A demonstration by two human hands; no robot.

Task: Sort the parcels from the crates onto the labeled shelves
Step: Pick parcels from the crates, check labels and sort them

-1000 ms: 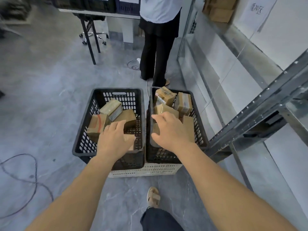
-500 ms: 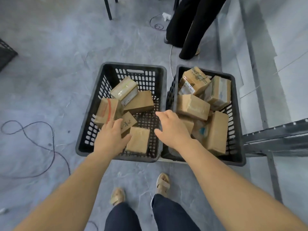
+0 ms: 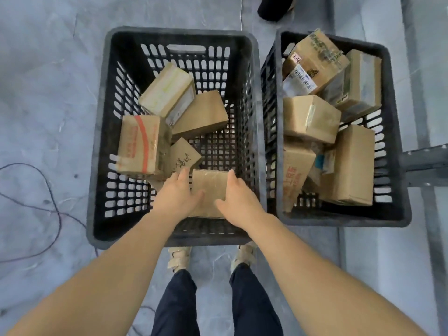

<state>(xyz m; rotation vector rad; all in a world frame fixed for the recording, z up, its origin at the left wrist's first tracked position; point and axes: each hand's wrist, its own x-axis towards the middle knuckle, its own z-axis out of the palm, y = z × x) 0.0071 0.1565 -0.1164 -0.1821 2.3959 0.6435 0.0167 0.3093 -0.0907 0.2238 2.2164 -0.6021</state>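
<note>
I have both hands down inside the black slotted plastic crate on the left. Half a second ago they hung above the rims, my right one over the seam between the two crates. My left hand now lies along the left edge of the small flat brown cardboard parcel by the crate's near wall. My right hand lies along its right edge, so the parcel sits between my palms, resting on the crate floor. The fingers of each hand are straight and close together, with the thumbs angled in over the top face. I see no curl under the box, so I judge it bracketed but not lifted. The reach looks finished, and squeezing and raising come next. The second black crate to the right holds its own heap of parcels. Only a grey metal shelf frame shows, and no labels are in view.
</note>
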